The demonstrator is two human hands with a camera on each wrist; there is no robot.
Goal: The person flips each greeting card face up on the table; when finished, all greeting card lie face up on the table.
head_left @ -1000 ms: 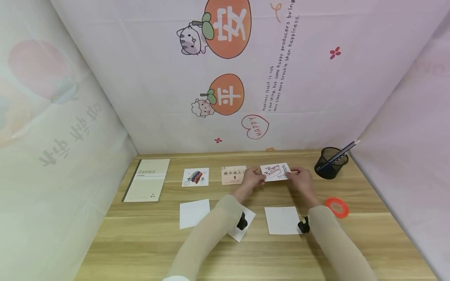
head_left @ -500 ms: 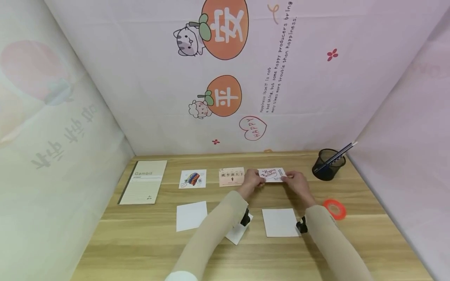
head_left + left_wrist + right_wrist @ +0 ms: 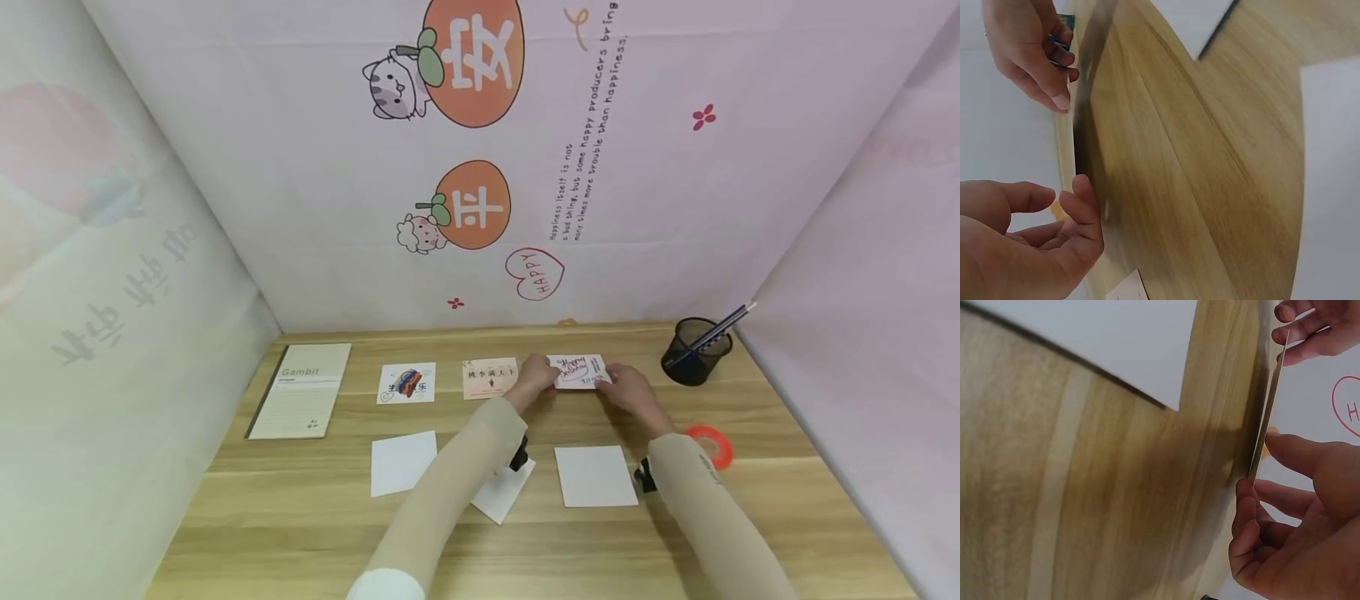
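Observation:
A small white "Happy Birthday" card (image 3: 576, 372) lies at or just above the back of the wooden table, between both hands. My right hand (image 3: 632, 392) pinches its right edge; in the right wrist view, thumb and fingers close on the edge-on card (image 3: 1266, 412). At the left edge is my left hand (image 3: 532, 380). Its fingertips are at the card's end in the left wrist view, with the thumb standing apart. Left of it lies a pink card (image 3: 489, 379) with Chinese lettering, then a white card (image 3: 406, 383) with a colourful drawing.
Nearer lie three blank white cards: a left one (image 3: 403, 462), a tilted one (image 3: 504, 493) partly under my left forearm, and a right one (image 3: 596, 477). A notebook (image 3: 300, 392) is far left. A black mesh pen cup (image 3: 696, 354) and red tape roll (image 3: 712, 447) are at right.
The birthday card, earlier raised and tilted between both hands, has been lowered flatter toward the table. My left thumb now stands off it. The whole view has shifted slightly.

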